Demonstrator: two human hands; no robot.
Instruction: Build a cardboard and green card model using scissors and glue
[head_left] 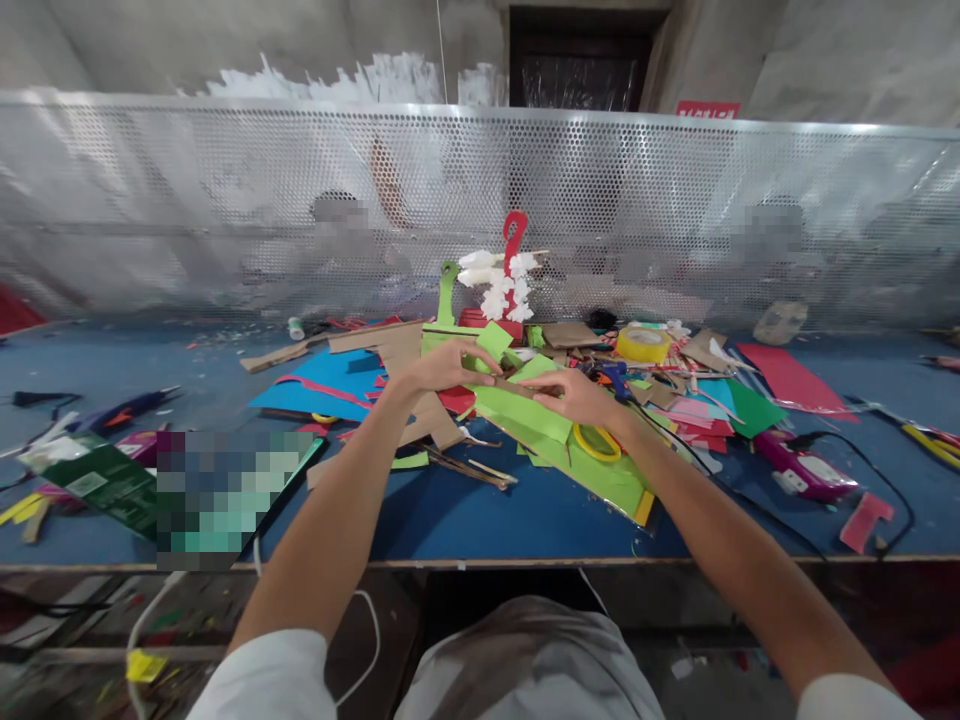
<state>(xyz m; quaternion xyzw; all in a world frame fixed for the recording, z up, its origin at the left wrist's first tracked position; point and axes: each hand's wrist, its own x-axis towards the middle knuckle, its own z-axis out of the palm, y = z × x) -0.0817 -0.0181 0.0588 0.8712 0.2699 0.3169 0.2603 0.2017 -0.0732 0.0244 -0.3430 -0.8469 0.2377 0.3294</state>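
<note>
Cardboard strip (519,388), brown and narrow, spans the space between the 2 hands in the head view, over light-green paper (529,414) at the middle of the blue table (457,525). The right hand (577,394) pinches its right end, thumb and fingers closed together. The left hand (454,366) reaches its other end, thumb below and fingers slightly parted above; whether they grip it, I cannot tell. Yellow scissor handles (598,442) lie on the green paper just beside the right wrist. Behind the hands, white flowers (496,299) hang by a red hook (514,232). A yellow tape roll (643,346) sits farther right, and a blue sheet (341,378) lies left of the left hand.
</note>
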